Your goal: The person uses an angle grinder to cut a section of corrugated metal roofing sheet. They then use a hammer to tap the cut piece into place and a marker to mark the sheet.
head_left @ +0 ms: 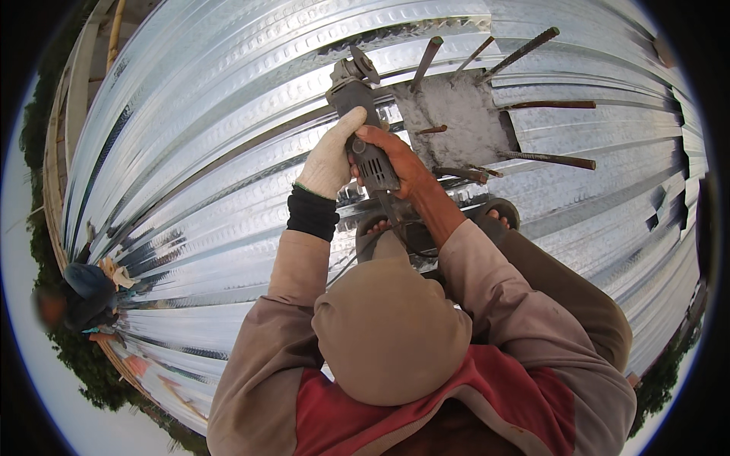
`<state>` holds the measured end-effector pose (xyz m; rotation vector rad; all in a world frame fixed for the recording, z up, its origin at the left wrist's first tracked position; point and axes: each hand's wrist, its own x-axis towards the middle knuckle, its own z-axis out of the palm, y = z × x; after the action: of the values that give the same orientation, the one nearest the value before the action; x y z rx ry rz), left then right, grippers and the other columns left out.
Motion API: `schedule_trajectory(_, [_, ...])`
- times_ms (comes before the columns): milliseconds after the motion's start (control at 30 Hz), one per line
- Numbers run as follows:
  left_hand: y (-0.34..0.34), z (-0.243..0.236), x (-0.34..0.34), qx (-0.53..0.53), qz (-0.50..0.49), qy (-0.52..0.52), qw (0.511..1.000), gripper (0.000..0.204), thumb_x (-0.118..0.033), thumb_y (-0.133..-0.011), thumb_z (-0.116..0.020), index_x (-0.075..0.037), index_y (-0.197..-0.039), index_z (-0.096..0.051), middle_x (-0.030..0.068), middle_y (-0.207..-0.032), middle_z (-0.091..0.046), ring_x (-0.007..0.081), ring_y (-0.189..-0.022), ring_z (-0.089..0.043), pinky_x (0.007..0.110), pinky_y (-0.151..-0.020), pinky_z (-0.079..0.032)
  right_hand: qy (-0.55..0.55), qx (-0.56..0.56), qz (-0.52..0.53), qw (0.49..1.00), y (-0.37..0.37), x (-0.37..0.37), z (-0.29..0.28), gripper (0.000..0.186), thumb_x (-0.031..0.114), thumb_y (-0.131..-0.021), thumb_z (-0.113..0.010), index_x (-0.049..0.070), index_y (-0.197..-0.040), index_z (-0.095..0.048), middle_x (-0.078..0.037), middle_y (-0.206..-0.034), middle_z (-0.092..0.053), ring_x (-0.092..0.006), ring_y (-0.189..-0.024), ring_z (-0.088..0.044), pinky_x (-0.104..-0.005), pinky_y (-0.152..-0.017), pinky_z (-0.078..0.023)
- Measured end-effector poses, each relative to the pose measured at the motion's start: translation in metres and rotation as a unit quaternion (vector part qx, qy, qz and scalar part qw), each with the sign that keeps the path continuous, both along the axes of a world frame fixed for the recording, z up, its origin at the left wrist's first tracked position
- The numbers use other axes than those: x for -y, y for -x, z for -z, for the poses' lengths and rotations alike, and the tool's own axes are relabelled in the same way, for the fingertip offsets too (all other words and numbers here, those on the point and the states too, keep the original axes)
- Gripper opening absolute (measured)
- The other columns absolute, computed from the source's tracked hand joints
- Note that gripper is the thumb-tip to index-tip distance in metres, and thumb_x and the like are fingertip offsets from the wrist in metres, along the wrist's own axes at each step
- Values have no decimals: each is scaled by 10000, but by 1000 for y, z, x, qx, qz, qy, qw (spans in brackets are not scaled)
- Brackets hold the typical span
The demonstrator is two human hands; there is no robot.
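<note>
My left hand [332, 154], in a white knit glove with a black cuff, is closed on a grey angle grinder [354, 99]. My bare right hand [398, 156] also grips its body, on the right side. The grinder's head and disc [364, 65] point away from me, over the shiny corrugated metal decking [220, 144]. Just right of it, a square of rough concrete [455, 114] shows in a cut-out of the decking, with several rusty rebar rods [522, 53] sticking out. The grinder's cable [404, 237] drops between my sandalled feet [496, 216].
Another person [99, 284] in dark clothes is low down on the decking at the far left, near its edge. Wooden boards and a bamboo pole [112, 42] line the upper-left edge. Trees [106, 376] and sky show beyond the roof.
</note>
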<state>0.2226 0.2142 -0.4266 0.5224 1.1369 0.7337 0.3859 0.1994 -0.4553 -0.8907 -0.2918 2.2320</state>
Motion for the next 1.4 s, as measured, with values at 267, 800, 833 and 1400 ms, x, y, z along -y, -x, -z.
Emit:
schedule_trajectory(267, [-26,28,-26,97,-34,1,995,450,-447,-1016,-724,-33,-1193,-719,83,-1006,-757,143,-755,-723,286,-570,-564,17,47,17,999,-22,-4,-10,516,408,-958,-832,36,-1264,-646,-139,-967,-752,-211,-739,-769,-320,-592,-655])
schedule_trajectory(800, [-68,25,-33,66,-56,-6,996,391,-351,-1008,-723,18,-1134,-698,103,-1009,-741,207,-866,-737,330,-830,-611,-124,602,-103,782,-24,13,-17,789,319,-812,-835,-150,-1363,-521,-372,-1189,-729,-506,-1152,-733,-507,-1037,-581])
schedule_trajectory(833, [-69,25,-32,60,-53,-3,997,384,-347,-1008,-725,16,-1129,-696,102,-1002,-738,207,-859,-736,330,-820,-612,-126,605,-91,781,-24,14,-12,763,322,-790,-849,-139,-1323,-558,-360,-1158,-740,-497,-1119,-748,-500,-1002,-595])
schedule_trajectory(1400, [-51,35,-40,9,19,-36,999,389,-342,-1063,-655,-9,-1257,-713,111,-1074,-764,207,-937,-753,336,-865,-601,-134,588,-19,798,-12,17,10,564,272,-781,-844,-96,-1170,-666,-223,-969,-779,-297,-849,-788,-410,-780,-620])
